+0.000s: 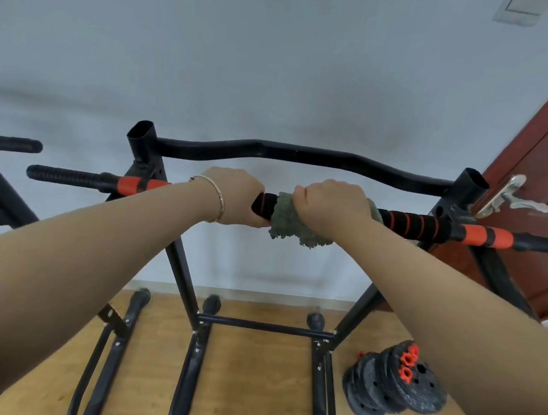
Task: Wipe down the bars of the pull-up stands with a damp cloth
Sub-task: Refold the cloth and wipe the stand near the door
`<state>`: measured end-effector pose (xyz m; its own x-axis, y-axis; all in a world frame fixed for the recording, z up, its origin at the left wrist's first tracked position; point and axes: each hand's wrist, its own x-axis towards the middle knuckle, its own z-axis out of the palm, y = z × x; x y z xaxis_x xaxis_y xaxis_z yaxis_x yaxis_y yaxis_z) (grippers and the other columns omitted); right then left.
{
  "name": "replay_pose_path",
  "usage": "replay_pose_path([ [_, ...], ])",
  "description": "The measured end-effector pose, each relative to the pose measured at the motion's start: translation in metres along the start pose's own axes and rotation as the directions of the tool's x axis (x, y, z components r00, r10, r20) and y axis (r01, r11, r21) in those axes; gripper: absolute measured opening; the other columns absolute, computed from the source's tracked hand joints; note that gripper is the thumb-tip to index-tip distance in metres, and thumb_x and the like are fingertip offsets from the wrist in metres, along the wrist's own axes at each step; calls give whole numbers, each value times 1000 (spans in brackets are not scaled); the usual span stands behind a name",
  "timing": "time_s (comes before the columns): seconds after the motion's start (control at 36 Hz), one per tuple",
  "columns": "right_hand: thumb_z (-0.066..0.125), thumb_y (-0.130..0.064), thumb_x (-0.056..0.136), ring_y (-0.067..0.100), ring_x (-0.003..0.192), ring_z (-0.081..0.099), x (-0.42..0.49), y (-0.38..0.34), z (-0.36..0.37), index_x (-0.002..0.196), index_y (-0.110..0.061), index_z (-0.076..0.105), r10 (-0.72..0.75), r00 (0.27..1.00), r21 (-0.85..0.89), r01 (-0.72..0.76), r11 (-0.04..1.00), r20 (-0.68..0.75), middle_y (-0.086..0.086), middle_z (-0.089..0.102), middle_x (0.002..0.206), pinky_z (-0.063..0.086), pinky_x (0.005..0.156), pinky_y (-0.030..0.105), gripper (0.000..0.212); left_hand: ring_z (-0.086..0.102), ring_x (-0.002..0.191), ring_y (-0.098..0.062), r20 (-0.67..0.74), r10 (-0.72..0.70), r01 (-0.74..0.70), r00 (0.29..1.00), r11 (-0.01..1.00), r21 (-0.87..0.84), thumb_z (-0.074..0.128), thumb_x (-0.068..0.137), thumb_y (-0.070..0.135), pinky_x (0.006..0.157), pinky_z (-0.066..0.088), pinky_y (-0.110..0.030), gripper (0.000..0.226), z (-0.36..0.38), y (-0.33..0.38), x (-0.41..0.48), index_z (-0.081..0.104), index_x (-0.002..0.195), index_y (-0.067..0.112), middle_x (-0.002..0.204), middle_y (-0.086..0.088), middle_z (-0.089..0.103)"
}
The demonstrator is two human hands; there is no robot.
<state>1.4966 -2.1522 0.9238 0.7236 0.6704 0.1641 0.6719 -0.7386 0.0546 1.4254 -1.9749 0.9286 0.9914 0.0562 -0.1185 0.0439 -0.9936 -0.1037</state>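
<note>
- Right hand (pixel 330 210) curled over the shaggy green cloth (pixel 292 231), clamping it around the black foam-padded bar with orange bands (pixel 416 224); cloth ends hang below the fist.
- Left hand (pixel 236 200) grips bare foam just left of the cloth.
- Bar spans the black tubular steel pull-up stand (pixel 292 153).
- Black weight plates (pixel 392 388) on the floor, lower right.

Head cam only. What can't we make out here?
- Head view: the stretch of bar under the left hand, right hand and cloth is covered by them.
- Both hands' fingertips curl behind the bar, out of sight.
- The bar's right end is cut off by the frame edge.
- The neighbouring stand is cut off at the left edge.
- Weight plates: markings too small to read.
</note>
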Motion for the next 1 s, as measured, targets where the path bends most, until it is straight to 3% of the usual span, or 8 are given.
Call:
replay_pose_path([
  [0.17, 20, -33, 107, 28, 114, 49, 14, 1, -25, 127, -11, 54, 24, 875, 254, -167, 953, 484, 10, 52, 139, 33, 89, 35, 45, 55, 63, -20, -272, -19, 72, 962, 980, 186, 46, 91, 64, 57, 42, -28, 44, 19, 11, -18, 51, 93, 21, 69, 8, 47],
  [0.33, 13, -50, 103, 20, 62, 50, 0, 2, -1, 65, -15, 48, -24, 996, 57, 19, 998, 83, 3, 52, 68, 37, 61, 33, 63, 69, 81, -15, 322, 110, 10, 940, 937, -349, 60, 73, 78, 79, 58, -39, 59, -27, -23, -8, 58, 103, 28, 85, 7, 73],
  [0.39, -5, -57, 97, 18, 53, 46, -10, -2, 5, 71, -17, 57, -69, 994, -115, 59, 992, -82, -2, 50, 61, 31, 51, 29, 79, 74, 83, -15, 406, 160, 84, 900, 849, -522, 54, 82, 74, 84, 59, -42, 57, -31, -34, -8, 60, 111, 26, 92, 6, 76],
  [0.47, -46, -56, 72, 20, 55, 46, -20, 0, 15, 101, -23, 64, -134, 991, -216, 129, 968, -12, -5, 49, 68, 18, 47, 27, 119, 71, 64, -16, 424, 107, 132, 899, 858, -497, 52, 87, 69, 80, 61, -42, 56, -18, -34, -12, 64, 101, 16, 78, 2, 75],
  [0.67, 19, -41, 103, 21, 56, 47, -3, -1, 4, 62, -15, 48, -41, 999, -34, 41, 999, -24, 1, 49, 62, 31, 55, 29, 57, 62, 53, -13, 226, 4, 67, 974, 950, -305, 47, 83, 78, 70, 56, -34, 60, -7, -27, -16, 59, 81, 19, 67, 2, 68],
  [0.78, 21, -38, 104, 26, 94, 51, 13, 1, -18, 97, -12, 53, 32, 918, 195, -117, 974, 394, 2, 52, 98, 37, 81, 37, 42, 60, 58, -14, 58, -42, 46, 997, 997, -69, 37, 76, 89, 63, 55, -33, 66, 1, -22, -25, 54, 83, 25, 68, 3, 63],
  [0.86, 23, -35, 105, 26, 100, 50, 16, -1, -23, 105, -15, 51, 25, 876, 263, -172, 949, 482, 2, 49, 104, 36, 85, 37, 35, 55, 59, -14, -138, -25, 43, 990, 991, 129, 30, 76, 90, 58, 49, -31, 70, 13, -20, -33, 50, 88, 24, 66, 5, 57],
  [1.0, 25, -27, 99, 24, 64, 47, 6, -4, -7, 69, -12, 44, 23, 986, 84, -38, 996, 165, 3, 48, 68, 30, 56, 30, 38, 66, 71, -17, 166, 9, 11, 986, 993, -121, 33, 79, 87, 70, 55, -35, 68, -9, -27, -22, 57, 88, 23, 75, 4, 68],
])
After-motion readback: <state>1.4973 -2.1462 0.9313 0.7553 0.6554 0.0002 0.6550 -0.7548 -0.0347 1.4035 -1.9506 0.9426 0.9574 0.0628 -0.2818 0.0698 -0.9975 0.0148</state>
